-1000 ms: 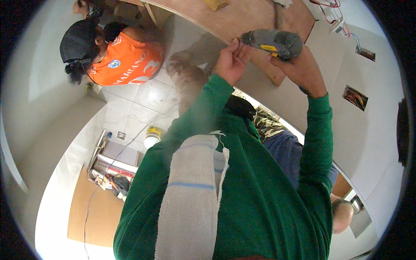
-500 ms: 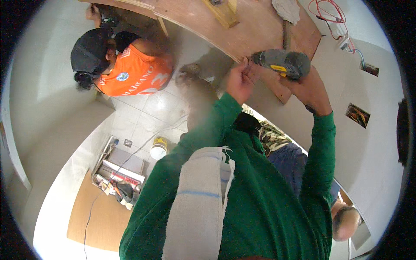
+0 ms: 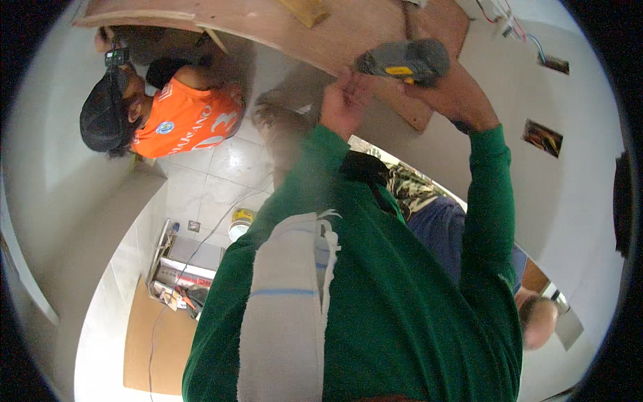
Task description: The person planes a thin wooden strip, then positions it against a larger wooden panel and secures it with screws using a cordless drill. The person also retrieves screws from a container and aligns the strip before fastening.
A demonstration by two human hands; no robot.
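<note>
My right hand (image 3: 463,99) grips a grey and black cordless drill (image 3: 423,59) with a yellow label. The drill lies roughly level, its front end pointing left. Close to that front end is my left hand (image 3: 345,104), its fingers curled together. Whatever they pinch, if anything, is too small and blurred to make out. Both hands are over the near edge of a reddish-brown plywood panel (image 3: 365,27). A narrow wooden piece (image 3: 410,110) sticks out from the panel beneath the drill.
Left of me crouches a person in an orange jersey (image 3: 191,120) and dark cap. A wood block (image 3: 307,10) lies on the plywood. Wall openings with wires (image 3: 542,139) are at right. Behind at left are a bucket (image 3: 241,224), a cable (image 3: 207,238) and a box (image 3: 184,275).
My view has shifted, so hands, drill and panel appear farther left and higher. The drill is still in my right hand, my left still by its front. The other person's head has tilted.
</note>
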